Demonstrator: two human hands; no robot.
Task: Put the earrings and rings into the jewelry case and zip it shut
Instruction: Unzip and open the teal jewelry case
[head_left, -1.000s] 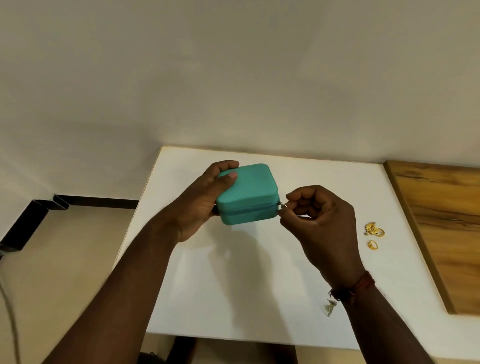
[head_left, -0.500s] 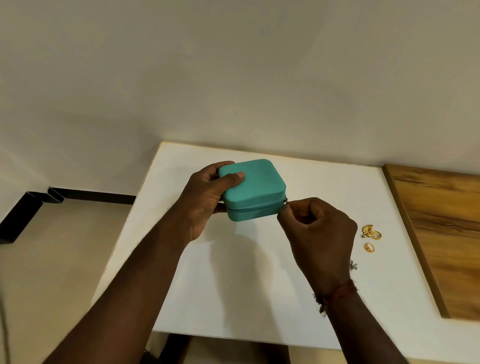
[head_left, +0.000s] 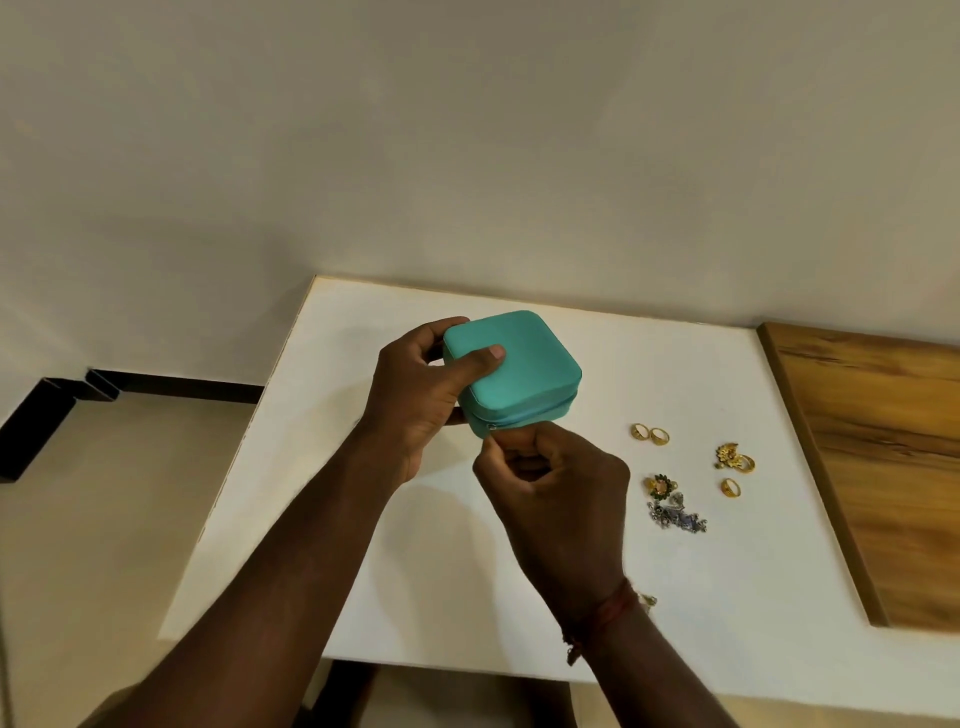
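A teal jewelry case (head_left: 524, 369) is held above the white table (head_left: 441, 561), lid down. My left hand (head_left: 423, 395) grips its left side, thumb on the lid. My right hand (head_left: 550, 483) pinches the zipper pull (head_left: 491, 427) at the case's front left corner. To the right on the table lie two gold rings (head_left: 650, 434), a gold earring with a ring (head_left: 733, 457), another gold ring (head_left: 730, 487), a flower earring (head_left: 661, 484) and silver earrings (head_left: 677, 514).
A wooden board (head_left: 883, 467) covers the table's right end. The wall runs close behind the table. The floor and a black bracket (head_left: 47, 410) lie to the left, past the table's edge.
My right hand has drawn the zipper pull from the case's right corner along the front to the left corner. The case turned a little, and more jewelry came into view.
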